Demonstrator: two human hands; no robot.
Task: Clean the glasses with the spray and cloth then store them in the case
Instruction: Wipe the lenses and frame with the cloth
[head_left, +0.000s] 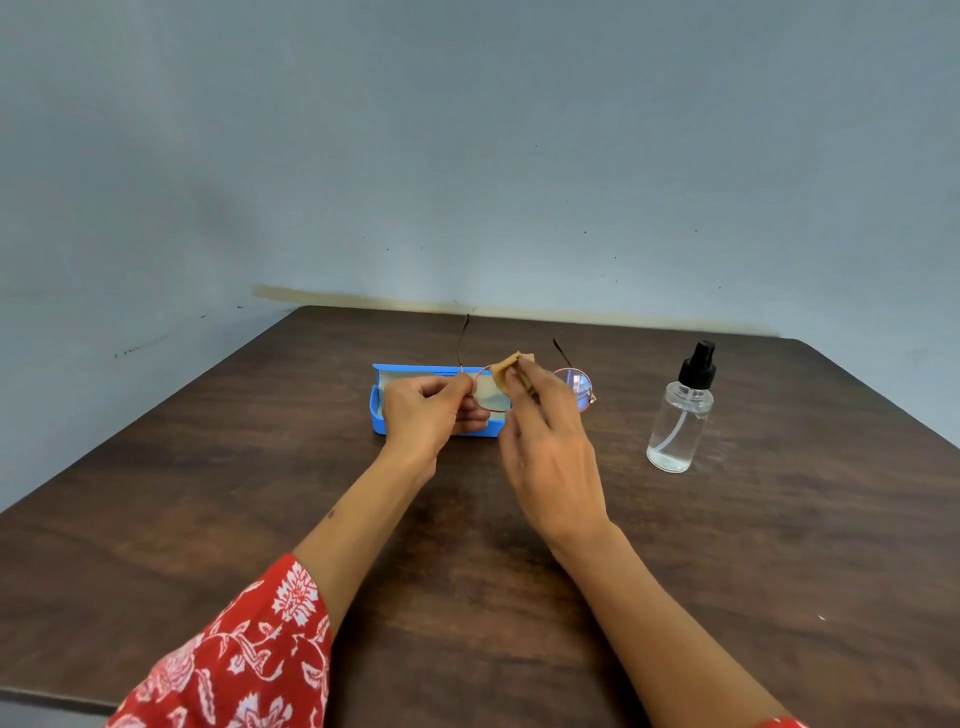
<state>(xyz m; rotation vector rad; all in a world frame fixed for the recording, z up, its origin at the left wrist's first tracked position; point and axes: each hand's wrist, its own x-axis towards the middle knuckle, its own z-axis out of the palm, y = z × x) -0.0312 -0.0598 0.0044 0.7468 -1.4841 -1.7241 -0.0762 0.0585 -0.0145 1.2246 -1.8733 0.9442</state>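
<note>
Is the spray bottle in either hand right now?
No, the spray bottle stands alone on the table, right of both hands.

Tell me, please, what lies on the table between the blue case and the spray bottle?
In the head view, only bare table separates the blue case from the spray bottle.

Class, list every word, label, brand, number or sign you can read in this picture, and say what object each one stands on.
None can be read.
Clear plastic spray bottle with black pump top: no label shows.
Open blue plastic glasses case: no print visible.
Round thin-rimmed metal glasses, held by the left hand: no marking legible.
Small tan cloth, pinched by the right hand: plain.
</note>
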